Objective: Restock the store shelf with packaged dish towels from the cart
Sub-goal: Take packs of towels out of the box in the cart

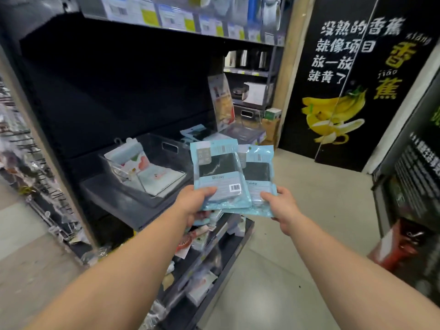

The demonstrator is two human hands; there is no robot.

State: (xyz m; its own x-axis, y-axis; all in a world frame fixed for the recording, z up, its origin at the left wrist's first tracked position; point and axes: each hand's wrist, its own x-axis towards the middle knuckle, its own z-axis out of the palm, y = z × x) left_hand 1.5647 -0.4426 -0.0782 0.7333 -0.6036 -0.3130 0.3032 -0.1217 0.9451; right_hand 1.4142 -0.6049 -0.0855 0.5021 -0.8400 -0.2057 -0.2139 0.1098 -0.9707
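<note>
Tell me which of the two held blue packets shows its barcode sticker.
The front packet, pinched by the left hand; its white barcode sits at the lower right. The packet behind, in the right hand, shows none.

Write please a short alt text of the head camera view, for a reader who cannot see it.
Two bare hands hold light blue towel packs before a dark store shelf: the left hand grips the front pack, the right hand the pack behind it. On the shelf stands a clear bin holding other packaged goods; a banana poster is at right.

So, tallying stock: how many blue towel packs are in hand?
2: the front pack in the left hand, the rear pack in the right hand, partly overlapped. More could be hidden behind.
</note>
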